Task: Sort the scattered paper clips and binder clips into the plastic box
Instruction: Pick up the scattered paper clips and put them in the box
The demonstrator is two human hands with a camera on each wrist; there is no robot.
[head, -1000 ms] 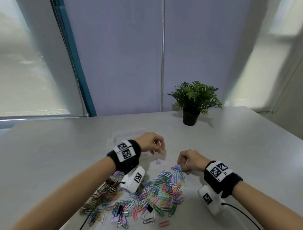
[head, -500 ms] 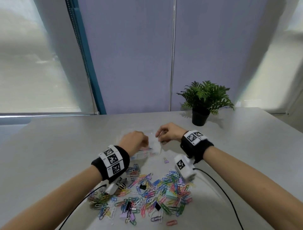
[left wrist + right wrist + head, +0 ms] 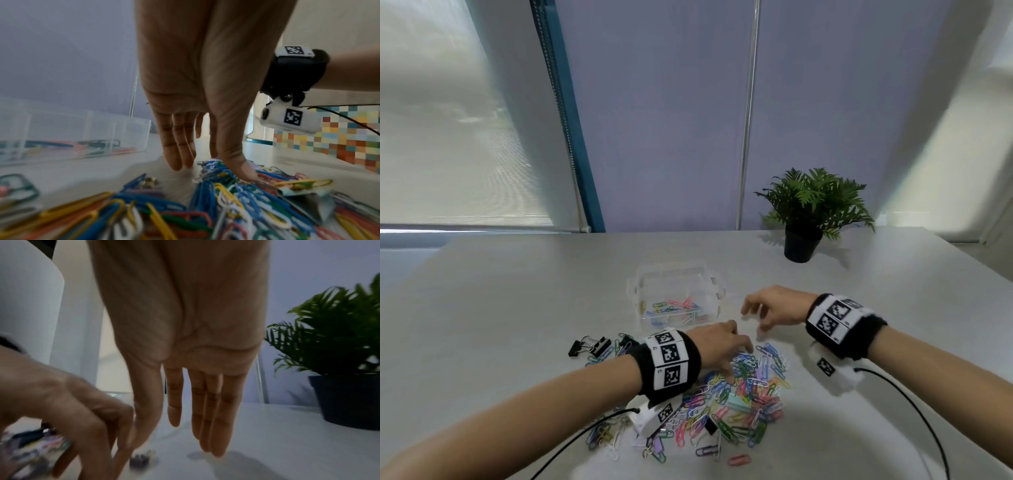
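The clear plastic box [image 3: 714,284] stands open mid-table with a few coloured paper clips in it; the left wrist view has it [image 3: 131,128] at the left. A pile of coloured paper clips [image 3: 753,394] lies in front of it, with a mint binder clip [image 3: 738,404] among them. Black binder clips [image 3: 589,345] lie at the pile's left. My left hand [image 3: 736,356] reaches down onto the pile, fingers [image 3: 176,154] straight, thumb touching the clips, holding nothing. My right hand [image 3: 755,318] hovers to the right of the box, its fingers [image 3: 211,426] hanging straight and empty. A small purple binder clip [image 3: 141,458] lies below it.
A potted fern [image 3: 808,212] stands at the back right of the grey table [image 3: 517,291]. Black cables [image 3: 914,411] run from both wrist cameras across the near table. A window blind and a purple wall close the far side.
Both hands have left the box, which now shows uncovered. My left hand has come back down onto the clip pile; my right hand has drawn away to the right of the box.
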